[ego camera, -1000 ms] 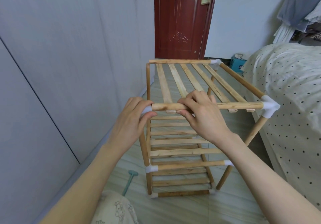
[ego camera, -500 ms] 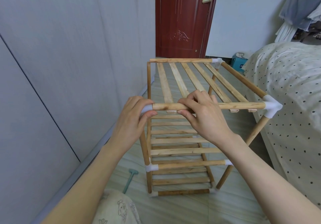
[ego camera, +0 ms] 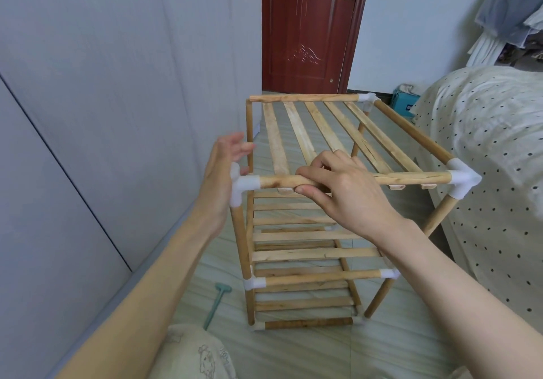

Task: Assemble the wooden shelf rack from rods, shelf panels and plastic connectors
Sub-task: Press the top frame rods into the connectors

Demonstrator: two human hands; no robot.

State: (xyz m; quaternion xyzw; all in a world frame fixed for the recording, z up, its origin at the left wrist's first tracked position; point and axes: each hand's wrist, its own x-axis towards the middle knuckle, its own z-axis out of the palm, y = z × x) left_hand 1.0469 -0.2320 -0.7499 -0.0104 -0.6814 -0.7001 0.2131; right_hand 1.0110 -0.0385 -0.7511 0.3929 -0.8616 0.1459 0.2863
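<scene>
Narrow gap between wall (ego camera: 102, 114) and rack (ego camera: 308, 231), bed (ego camera: 484, 173) crowding right

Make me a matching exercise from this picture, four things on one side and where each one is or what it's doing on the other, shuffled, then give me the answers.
Things:
1. right hand
2. left hand
3. green tool
4. blue box

Places or states:
A. lying on the floor left of the rack's base
B. open, fingers spread beside the near left connector
C. on the floor by the far wall, next to the bed
D. gripping the near top rod

Pairs: 1-D, 2-B, 3-A, 4-C
</scene>
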